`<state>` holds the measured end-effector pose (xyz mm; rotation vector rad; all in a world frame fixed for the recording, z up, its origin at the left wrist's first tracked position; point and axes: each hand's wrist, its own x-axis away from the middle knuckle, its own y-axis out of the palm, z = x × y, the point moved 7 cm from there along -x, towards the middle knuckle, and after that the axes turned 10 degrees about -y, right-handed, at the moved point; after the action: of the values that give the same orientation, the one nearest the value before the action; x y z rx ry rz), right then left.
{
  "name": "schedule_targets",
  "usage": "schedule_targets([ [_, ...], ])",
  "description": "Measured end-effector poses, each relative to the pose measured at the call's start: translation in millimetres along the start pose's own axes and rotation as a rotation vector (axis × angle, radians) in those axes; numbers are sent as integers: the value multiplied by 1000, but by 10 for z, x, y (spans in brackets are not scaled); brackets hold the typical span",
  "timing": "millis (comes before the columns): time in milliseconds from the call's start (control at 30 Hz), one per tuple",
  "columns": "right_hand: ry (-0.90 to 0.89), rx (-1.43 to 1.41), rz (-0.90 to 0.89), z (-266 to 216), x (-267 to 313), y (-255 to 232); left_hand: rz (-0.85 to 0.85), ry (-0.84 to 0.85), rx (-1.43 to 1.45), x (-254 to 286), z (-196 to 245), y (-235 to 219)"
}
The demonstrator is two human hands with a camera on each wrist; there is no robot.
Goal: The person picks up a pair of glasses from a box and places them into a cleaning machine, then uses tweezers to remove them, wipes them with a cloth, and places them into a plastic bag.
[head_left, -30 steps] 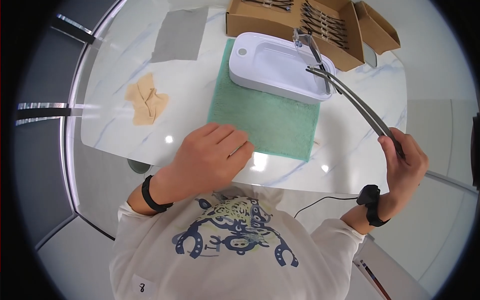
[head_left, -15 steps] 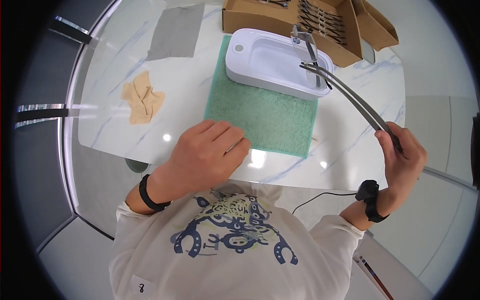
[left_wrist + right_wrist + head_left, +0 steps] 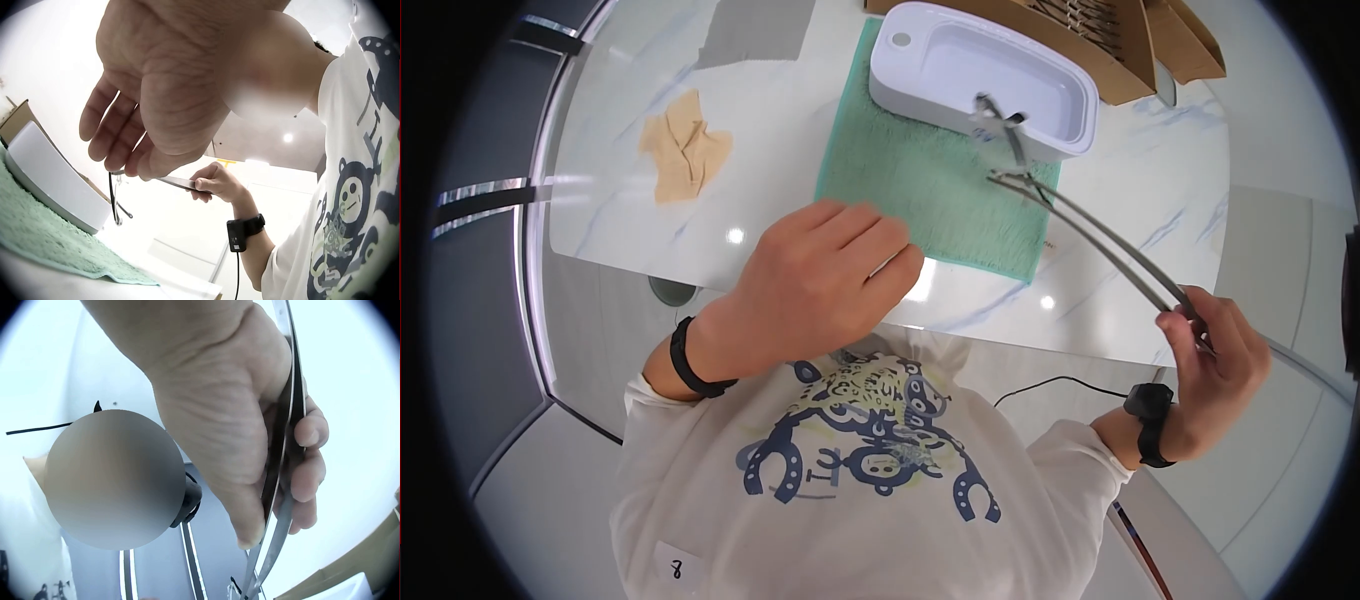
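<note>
My right hand (image 3: 1220,360) (image 3: 231,419) grips long metal tweezers (image 3: 1115,245) (image 3: 282,456) between thumb and fingers. Their tips hold dark-armed glasses with clear lenses (image 3: 1012,140) in the air, over the green towel (image 3: 930,195) and near the front wall of the white basin (image 3: 920,105). The glasses look blurred in the head view; in the left wrist view a dark arm of the glasses (image 3: 113,200) hangs down. My left hand (image 3: 825,275) (image 3: 162,81) is held palm down with fingers loosely bent and empty, near the towel's front left corner.
Behind the basin stands a cardboard box (image 3: 1135,50) with several glasses in it. A crumpled beige cloth (image 3: 687,150) and a flat grey cloth (image 3: 755,30) lie at the left of the marble table (image 3: 610,190). A black cable (image 3: 1060,380) runs from the right wrist camera.
The glasses in the tweezers have moved from over the basin toward me, to above the towel. The head view has shifted, so the table items appear higher. The left hand stays empty.
</note>
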<state>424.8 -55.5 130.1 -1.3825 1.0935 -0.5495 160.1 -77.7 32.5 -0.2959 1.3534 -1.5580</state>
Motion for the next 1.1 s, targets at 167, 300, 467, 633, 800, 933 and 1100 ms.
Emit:
schedule_targets([
  [167,-38,-23,-179,-153,-107,345,34,20,17,24,20,16],
  [300,-85,1,-192,-122,-177,562,37,7,21,42,7,5],
  [467,13,-49,-261,-18,-192,663,34,-18,18,70,-41,-1],
  [633,42,-78,-234,8,-223,621,-3,-38,31,83,-60,39],
  [800,43,-72,-203,47,-223,600,-6,-33,38,75,-64,71],
  [933,78,-89,-198,93,-174,544,-7,-26,30,73,-62,92],
  [1100,167,-92,-159,217,34,354,-2,-17,38,43,-53,91],
])
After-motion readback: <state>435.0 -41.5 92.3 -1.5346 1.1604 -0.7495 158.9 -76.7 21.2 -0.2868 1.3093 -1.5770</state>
